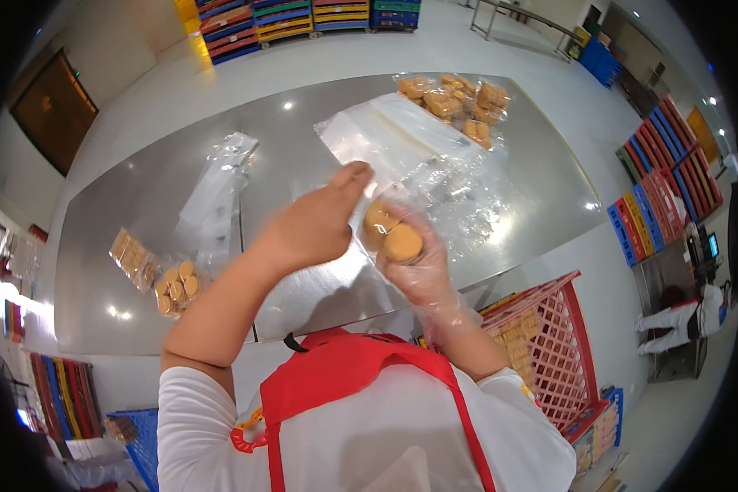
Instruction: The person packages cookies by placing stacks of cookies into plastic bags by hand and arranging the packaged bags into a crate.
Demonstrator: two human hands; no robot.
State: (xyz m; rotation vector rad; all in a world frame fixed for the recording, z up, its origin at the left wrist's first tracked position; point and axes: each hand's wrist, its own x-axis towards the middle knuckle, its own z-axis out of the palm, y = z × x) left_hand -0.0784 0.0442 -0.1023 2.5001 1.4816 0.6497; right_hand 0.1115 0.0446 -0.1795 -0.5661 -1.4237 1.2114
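Note:
My left hand (324, 221), bare and slightly blurred, is closed with its fingertips at the edge of a clear plastic bag (370, 195). My right hand (426, 266), in a clear plastic glove, is wrapped round round tan biscuits (403, 243); some of them show through the bag beside my left fingers. Just beyond both hands lies a pile of flat clear bags (377, 135) on the steel table (291, 115). Filled biscuit packs (443, 102) are heaped at its far right. Two more packs (176, 287) lie near my left forearm.
More empty bags (213, 197) lie on the table's left. A red crate (562, 353) with biscuits stands by my right elbow, a blue crate (139, 443) at the lower left. Stacked crates (303, 20) stand beyond the table. Another person (681, 320) is at the far right.

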